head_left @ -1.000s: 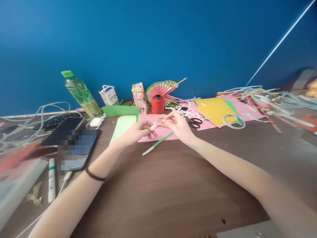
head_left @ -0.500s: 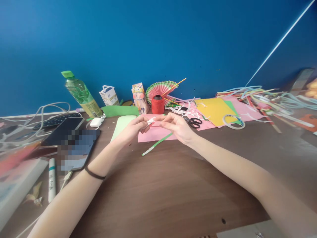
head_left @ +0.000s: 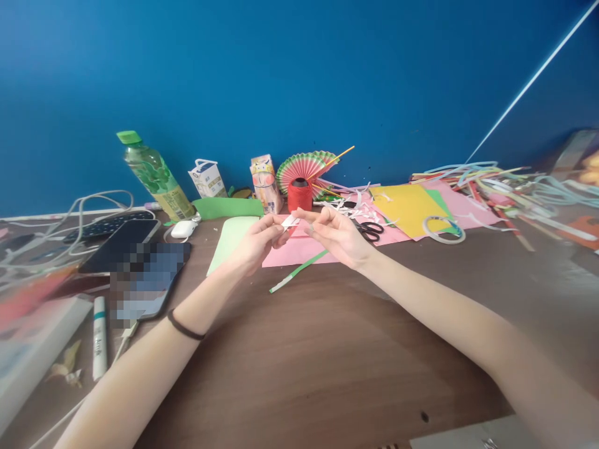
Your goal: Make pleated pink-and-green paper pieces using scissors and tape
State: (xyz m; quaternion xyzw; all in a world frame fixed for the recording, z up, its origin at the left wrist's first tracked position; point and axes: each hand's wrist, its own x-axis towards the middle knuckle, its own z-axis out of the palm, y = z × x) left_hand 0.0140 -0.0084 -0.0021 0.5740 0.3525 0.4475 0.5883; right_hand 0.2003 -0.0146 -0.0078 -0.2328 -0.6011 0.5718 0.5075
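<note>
My left hand (head_left: 262,242) is closed in a pinch on a small white strip (head_left: 289,221) that looks like paper or tape, with a bit of red showing below it. Facing it, my right hand (head_left: 340,236) has its fingertips brought together close to the strip's right side; whatever lies between them is too small to make out. Both hands are above a pink paper sheet (head_left: 299,252). A narrow green strip with a whitish end (head_left: 291,279) lies on the table just below them.
Behind the hands stand a red thread spool (head_left: 300,196), a pleated paper fan (head_left: 299,169) and a small carton (head_left: 264,184). Black-handled scissors (head_left: 371,231), a tape roll (head_left: 443,230) and yellow paper (head_left: 403,209) lie rightward. Leftward are a green bottle (head_left: 156,181), phone (head_left: 159,280) and marker (head_left: 99,340).
My left hand has shifted slightly right, bringing the white strip with it. My right hand's fingers have spread and lifted a little around the same spot.
</note>
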